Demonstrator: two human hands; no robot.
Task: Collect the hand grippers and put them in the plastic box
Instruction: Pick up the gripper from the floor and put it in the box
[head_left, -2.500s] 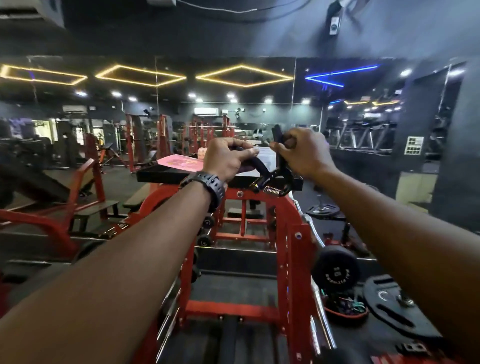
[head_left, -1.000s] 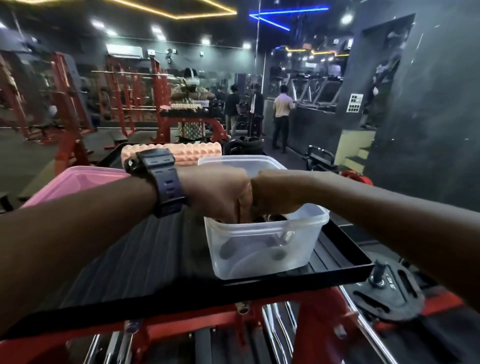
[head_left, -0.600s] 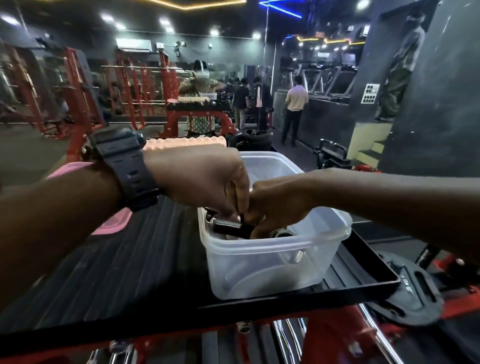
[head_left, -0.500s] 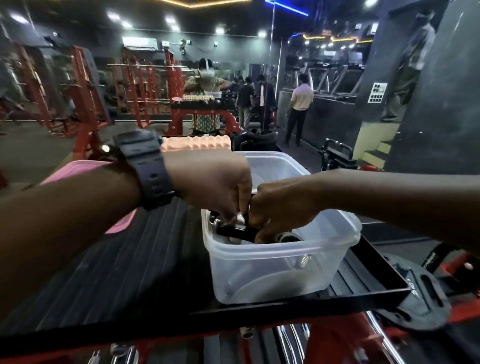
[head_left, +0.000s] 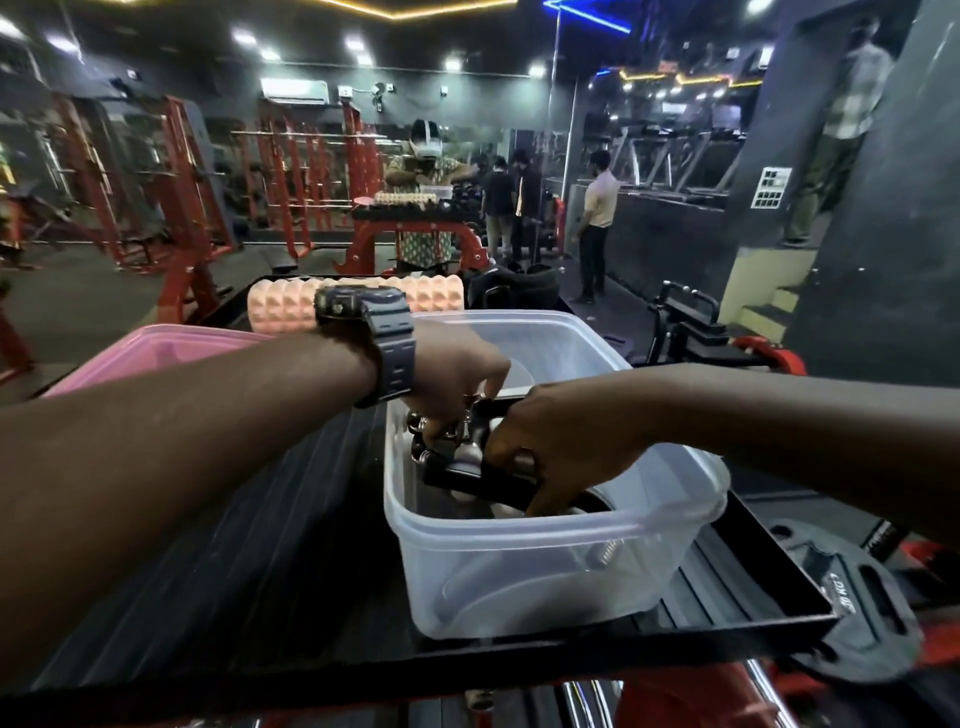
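The right hand (head_left: 550, 447) is closed around a black handle of the hand grippers (head_left: 467, 467), inside the plastic box (head_left: 519, 571). The left hand (head_left: 452, 379) pinches the chromed spring end with its fingertips. Risk: a handle resting across the rim could tip the light, translucent, round-cornered box on the ribbed black tray (head_left: 234, 545). A pink lid (head_left: 156, 348) lies well apart.

A commercial gym floor: red steel racks (head_left: 171, 171) line a mirrored wall (head_left: 322, 156), treadmills (head_left: 670, 150) stand along the far right, and a black weight plate (head_left: 862, 618) lies beside a ridged foam roller (head_left: 291, 306) under yellow and blue neon ceiling strips (head_left: 587, 13).
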